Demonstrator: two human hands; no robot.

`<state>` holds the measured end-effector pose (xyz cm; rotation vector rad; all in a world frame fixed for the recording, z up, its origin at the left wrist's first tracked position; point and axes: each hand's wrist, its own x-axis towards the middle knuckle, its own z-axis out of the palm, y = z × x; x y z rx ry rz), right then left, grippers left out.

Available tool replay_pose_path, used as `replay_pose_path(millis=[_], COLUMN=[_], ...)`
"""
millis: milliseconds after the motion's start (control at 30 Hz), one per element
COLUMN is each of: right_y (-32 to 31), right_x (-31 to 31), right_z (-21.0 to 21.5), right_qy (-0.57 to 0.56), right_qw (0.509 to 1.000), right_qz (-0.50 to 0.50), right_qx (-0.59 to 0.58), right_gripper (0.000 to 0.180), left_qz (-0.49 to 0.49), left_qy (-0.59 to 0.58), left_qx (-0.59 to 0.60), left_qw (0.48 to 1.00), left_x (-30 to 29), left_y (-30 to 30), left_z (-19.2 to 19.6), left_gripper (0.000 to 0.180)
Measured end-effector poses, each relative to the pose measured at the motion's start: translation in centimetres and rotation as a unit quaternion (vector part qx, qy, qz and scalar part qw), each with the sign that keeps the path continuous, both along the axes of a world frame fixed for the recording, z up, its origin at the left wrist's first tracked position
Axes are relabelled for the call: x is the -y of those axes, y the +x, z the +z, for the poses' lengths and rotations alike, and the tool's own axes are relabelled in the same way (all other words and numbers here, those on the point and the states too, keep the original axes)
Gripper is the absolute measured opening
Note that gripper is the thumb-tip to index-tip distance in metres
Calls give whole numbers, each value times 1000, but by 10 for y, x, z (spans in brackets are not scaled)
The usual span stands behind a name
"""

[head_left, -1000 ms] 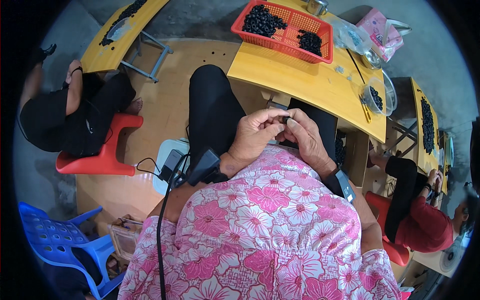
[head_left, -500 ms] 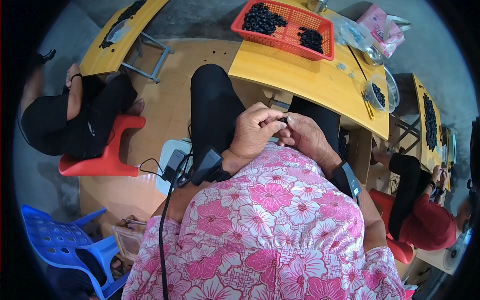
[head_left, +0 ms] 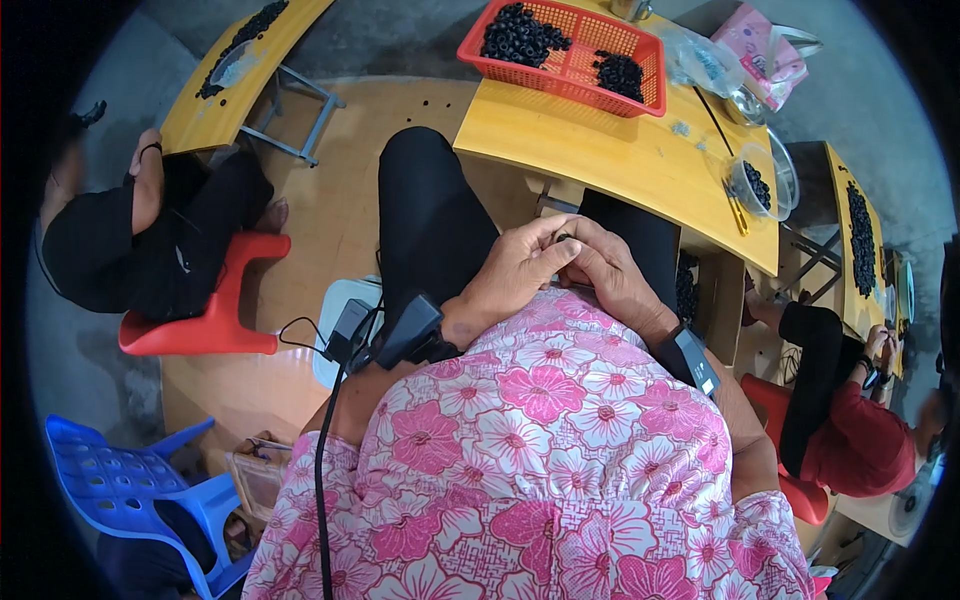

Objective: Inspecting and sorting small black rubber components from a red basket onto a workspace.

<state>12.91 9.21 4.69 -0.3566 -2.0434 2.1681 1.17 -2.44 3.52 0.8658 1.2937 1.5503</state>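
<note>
My left hand (head_left: pixel 515 268) and my right hand (head_left: pixel 608 268) meet in front of my body, above my lap. Their fingertips are closed together around a small black piece (head_left: pixel 563 237). Most of that piece is covered by the fingers, so its full shape cannot be made out. Beyond my hands, on the yellow table (head_left: pixel 600 165), a red plastic basket (head_left: pixel 590 92) holds two heaps of small black ring-shaped parts (head_left: pixel 522 40). A clear round tub (head_left: pixel 752 190) with more black parts is at the table's right end.
Yellow-handled tweezers (head_left: pixel 737 212) lie near the tub, with a pink bag (head_left: pixel 765 55) behind. Under the table a cardboard box (head_left: pixel 718 310) holds black parts. Co-workers sit left (head_left: pixel 90 240) and right (head_left: pixel 860 445) at other tables. A blue chair (head_left: pixel 120 470) is lower left.
My hands have drawn closer together and my right fingers have turned over the black piece. The view has shifted very slightly.
</note>
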Motion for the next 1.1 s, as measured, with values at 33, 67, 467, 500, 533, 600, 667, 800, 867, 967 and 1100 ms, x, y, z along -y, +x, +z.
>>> replay_pose_path(millis=[33, 67, 467, 500, 533, 600, 667, 800, 867, 967, 1100], right_y=[0, 0, -1, -1, -1, 0, 0, 2, 3, 1, -2], right_x=[2, 1, -2, -2, -2, -1, 1, 4, 4, 6, -3], right_z=[-1, -2, -3, -4, -4, -6, -2, 8, 8, 9, -2], right_qy=[34, 33, 12, -10, -31, -25, -18, -15, -6, 7, -24], right_qw=[999, 999, 1000, 1000, 999, 999, 1000, 999, 999, 1000, 999], right_qz=[-16, -15, -18, -20, -22, -22, -19, -24, -20, -18, -27], right_qx=[-24, -24, 13, 13, 12, 11, 10, 25, 28, 22, 6], right_gripper=[30, 30, 24, 23, 22, 23, 23, 24, 24, 24, 24], left_qz=[-1, -1, 22, 29, 29, -7, -17, -15, -10, 1, 14], left_qy=[-1, -8, -2, -7, -7, -7, -18, -16, -16, -13, -10], left_qx=[2, 4, 17, 26, 27, 47, 41, 37, 37, 29, 46], left_qw=[1000, 1000, 1000, 999, 999, 999, 999, 999, 999, 1000, 999], left_x=[0, 1, -1, -2, -3, -2, 0, -1, 0, 2, -6], left_y=[0, 0, 2, 3, 2, -1, -1, 2, 3, 4, 3], left_z=[-1, -1, -5, -5, -6, -7, -8, -11, -10, -3, -7], left_gripper=[45, 44, 42, 43, 43, 43, 42, 41, 40, 38, 37])
